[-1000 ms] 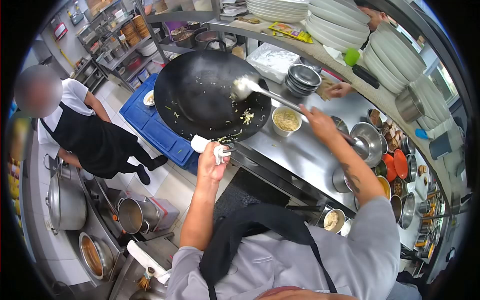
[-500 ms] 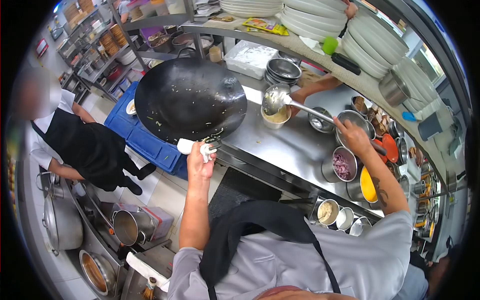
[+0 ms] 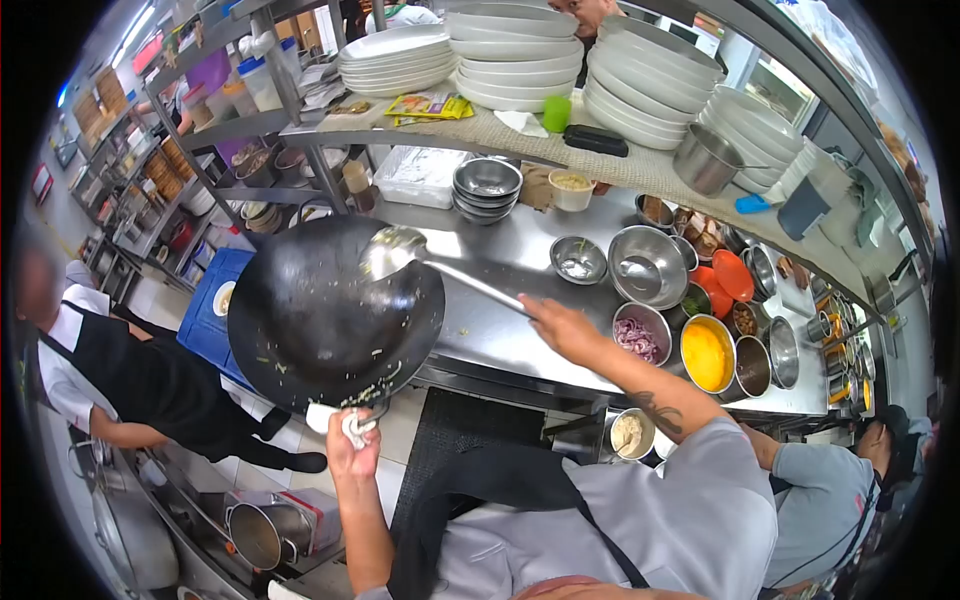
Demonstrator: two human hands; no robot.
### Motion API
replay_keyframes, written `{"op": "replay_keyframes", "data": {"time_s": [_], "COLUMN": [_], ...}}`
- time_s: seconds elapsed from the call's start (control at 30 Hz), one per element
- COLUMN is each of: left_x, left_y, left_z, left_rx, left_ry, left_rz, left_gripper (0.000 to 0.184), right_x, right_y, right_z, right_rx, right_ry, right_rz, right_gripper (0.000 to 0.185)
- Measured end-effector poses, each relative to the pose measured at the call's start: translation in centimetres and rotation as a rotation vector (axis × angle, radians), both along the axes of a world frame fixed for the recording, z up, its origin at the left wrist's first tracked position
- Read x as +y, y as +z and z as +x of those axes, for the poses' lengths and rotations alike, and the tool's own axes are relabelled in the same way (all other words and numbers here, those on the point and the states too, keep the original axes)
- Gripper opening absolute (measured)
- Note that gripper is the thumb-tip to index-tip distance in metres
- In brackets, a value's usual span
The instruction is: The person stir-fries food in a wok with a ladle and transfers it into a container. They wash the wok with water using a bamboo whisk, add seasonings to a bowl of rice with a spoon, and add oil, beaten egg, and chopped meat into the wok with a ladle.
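Wok (image 3: 335,300): holding only scattered scraps. 
Left hand (image 3: 352,455): fingers closing on the wok's near side through a white cloth (image 3: 358,430). 
Ladle (image 3: 392,253): now hanging over the wok's right side, no longer over the tub. 
Right hand (image 3: 560,328): fingers wrapping the ladle's handle. 
Food tub (image 3: 572,192): now sitting across the table (image 3: 490,330), farther from the wok; ladling-out is apparently finishing.
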State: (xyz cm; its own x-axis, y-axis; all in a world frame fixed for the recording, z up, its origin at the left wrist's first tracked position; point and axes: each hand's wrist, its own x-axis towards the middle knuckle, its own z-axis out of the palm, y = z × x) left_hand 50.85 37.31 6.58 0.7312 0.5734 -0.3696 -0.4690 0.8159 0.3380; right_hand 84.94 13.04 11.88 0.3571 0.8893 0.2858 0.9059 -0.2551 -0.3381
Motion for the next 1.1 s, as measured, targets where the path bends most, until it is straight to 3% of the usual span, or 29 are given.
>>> {"op": "replay_keyframes", "data": {"time_s": [0.33,0.73,1.1], "left_x": [-3.8,-5.8,-8.0], "left_y": [-1.1,-2.7,-2.5], "left_z": [-7.4,-11.2,-12.8], "left_rx": [0.152,0.219,0.26], "left_ry": [0.095,0.197,0.29], "left_rz": [-0.028,-0.079,-0.118], "left_gripper": [0.005,0.005,0.007], "right_x": [1.1,4.2,7.2], "right_y": [-1.1,-2.2,-4.6], "right_z": [-0.3,-4.3,-7.5], "right_rx": [-0.017,-0.007,0.07], "right_ry": [0.061,0.275,0.538], "right_rz": [0.072,-0.084,-0.193], "right_gripper": [0.052,0.039,0.043]}}
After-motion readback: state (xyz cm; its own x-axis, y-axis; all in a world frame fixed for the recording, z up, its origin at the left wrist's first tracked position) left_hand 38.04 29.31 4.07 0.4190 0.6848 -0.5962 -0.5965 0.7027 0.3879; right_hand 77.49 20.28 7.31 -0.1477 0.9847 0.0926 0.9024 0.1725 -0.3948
